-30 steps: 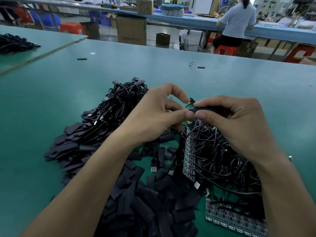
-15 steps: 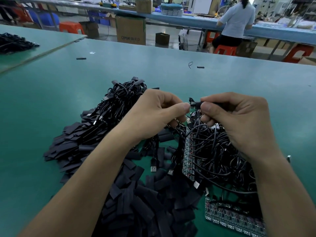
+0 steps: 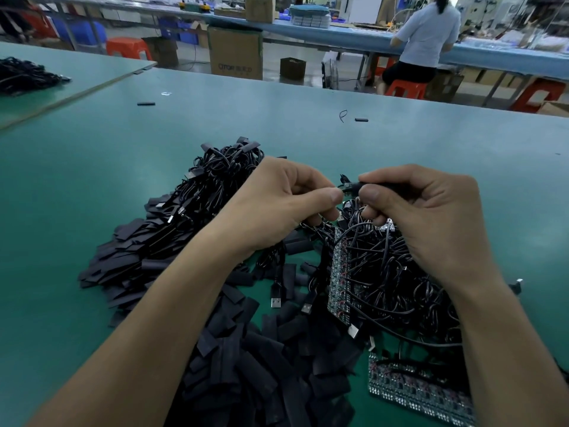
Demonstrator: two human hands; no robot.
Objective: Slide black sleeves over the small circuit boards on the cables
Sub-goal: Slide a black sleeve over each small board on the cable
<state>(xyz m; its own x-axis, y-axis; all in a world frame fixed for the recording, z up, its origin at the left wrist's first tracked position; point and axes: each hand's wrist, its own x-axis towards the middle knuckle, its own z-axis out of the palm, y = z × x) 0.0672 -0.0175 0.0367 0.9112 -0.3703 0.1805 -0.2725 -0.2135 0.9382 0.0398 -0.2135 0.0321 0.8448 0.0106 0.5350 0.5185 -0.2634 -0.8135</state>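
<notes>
Centre frame, over the desk (image 3: 123, 180), the right hand (image 3: 431, 217) pinches a black sleeve (image 3: 388, 187) lying left-to-right. Its mouth faces the left hand (image 3: 286, 208), which pinches the cable end (image 3: 342, 187) just beside it.

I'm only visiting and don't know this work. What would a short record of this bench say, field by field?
Left: left hand pinches a cable end at the sleeve's mouth
Right: right hand grips a black sleeve between thumb and forefinger
Near centre: pile of loose sleeves
Left side: heap of cables carrying flat black sleeves
Under right hand: tangled cables on circuit board strips
Surface: green table
Background: seated person at another bench
</notes>
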